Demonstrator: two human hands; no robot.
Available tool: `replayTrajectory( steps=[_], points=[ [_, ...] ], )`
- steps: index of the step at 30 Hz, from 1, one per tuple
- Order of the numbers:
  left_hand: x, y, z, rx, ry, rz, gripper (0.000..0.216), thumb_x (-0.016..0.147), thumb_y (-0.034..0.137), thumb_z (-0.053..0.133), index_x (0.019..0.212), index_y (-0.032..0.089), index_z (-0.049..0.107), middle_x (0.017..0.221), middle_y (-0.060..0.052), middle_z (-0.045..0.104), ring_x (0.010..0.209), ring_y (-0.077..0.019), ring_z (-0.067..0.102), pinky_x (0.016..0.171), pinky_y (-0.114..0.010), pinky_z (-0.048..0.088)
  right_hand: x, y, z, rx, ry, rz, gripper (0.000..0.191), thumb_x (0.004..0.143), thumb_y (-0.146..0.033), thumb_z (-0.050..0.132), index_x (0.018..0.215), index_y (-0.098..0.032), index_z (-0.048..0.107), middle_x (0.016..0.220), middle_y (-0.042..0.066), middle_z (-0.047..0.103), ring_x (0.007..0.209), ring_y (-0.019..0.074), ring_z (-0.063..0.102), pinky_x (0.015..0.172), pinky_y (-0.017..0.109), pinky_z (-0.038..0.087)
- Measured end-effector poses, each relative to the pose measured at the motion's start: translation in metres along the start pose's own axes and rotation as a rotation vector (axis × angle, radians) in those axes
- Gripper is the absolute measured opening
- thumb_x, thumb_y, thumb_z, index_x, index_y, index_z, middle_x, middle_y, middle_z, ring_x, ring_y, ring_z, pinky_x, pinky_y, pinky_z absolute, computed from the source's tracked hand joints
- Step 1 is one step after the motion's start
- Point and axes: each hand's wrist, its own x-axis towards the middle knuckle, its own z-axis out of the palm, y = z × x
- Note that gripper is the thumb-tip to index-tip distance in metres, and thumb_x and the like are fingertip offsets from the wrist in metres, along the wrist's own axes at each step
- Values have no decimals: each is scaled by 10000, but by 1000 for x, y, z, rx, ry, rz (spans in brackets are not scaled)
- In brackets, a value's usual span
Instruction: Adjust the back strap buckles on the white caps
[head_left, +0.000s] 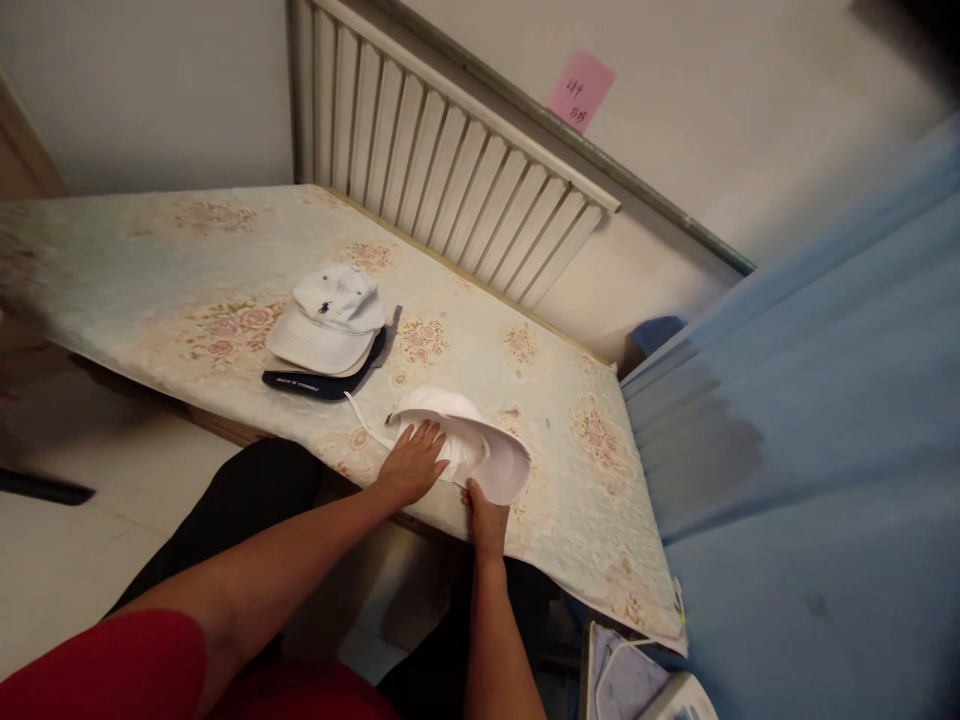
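A white cap (501, 462) lies on its side near the table's front edge, its hollow inside facing me and its brim to the right. My left hand (412, 466) rests flat inside the crown with the fingers spread. At the lower edge by the brim, my right hand (487, 518) pinches the cap between thumb and fingers; some of those fingers are hidden. A white strap (365, 420) runs from the cap's left side toward other headwear. There, a pale cap (337, 318) with a dark emblem sits stacked on a dark navy cap (319, 385).
A floral cloth covers the table (555, 420). Behind it stands a white radiator (442, 140), and a pink note (582, 92) is on the wall. A blue curtain (810, 430) hangs at the right. A white corded device (681, 700) sits low at bottom right.
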Motion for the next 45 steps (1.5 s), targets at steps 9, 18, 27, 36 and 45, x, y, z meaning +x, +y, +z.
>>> replayTrajectory(
  steps=[9, 18, 27, 36, 45],
  points=[
    [0, 1, 0, 6, 9, 4, 509, 932, 386, 414, 1361, 130, 513, 1454, -162, 461, 1371, -323, 358, 1135, -488, 225, 1, 2, -2, -23, -4, -7, 225, 664, -321, 722, 761, -119, 696, 622, 55, 703, 572, 207, 640, 571, 320, 542],
    [1, -1, 3, 20, 11, 9, 511, 933, 390, 418, 1359, 127, 514, 1452, -166, 462, 1364, -323, 366, 1128, -494, 234, 0, 2, -2, -42, -3, 10, 232, 685, -327, 720, 783, -119, 701, 668, 64, 716, 613, 217, 661, 606, 327, 546],
    [0, 0, 1, 31, 11, 8, 503, 934, 390, 423, 1360, 136, 514, 1448, -155, 471, 1359, -316, 376, 1126, -484, 238, 5, 9, -2, -31, 5, 18, 311, 663, -336, 728, 854, -92, 703, 710, 67, 728, 631, 199, 659, 602, 297, 537],
    [1, 1, 0, 36, 16, 4, 499, 936, 378, 427, 1355, 120, 517, 1442, -162, 476, 1357, -320, 377, 1122, -482, 241, 5, 9, -1, -28, 9, 25, 292, 671, -306, 718, 863, -87, 704, 705, 67, 728, 623, 193, 659, 593, 284, 536],
    [0, 3, -2, 37, 22, -3, 509, 939, 378, 425, 1360, 105, 508, 1441, -172, 475, 1360, -318, 374, 1122, -480, 246, 8, 13, -3, -47, -3, 32, 293, 683, -333, 716, 832, -81, 705, 675, 69, 724, 597, 187, 654, 604, 295, 531]
  ],
)
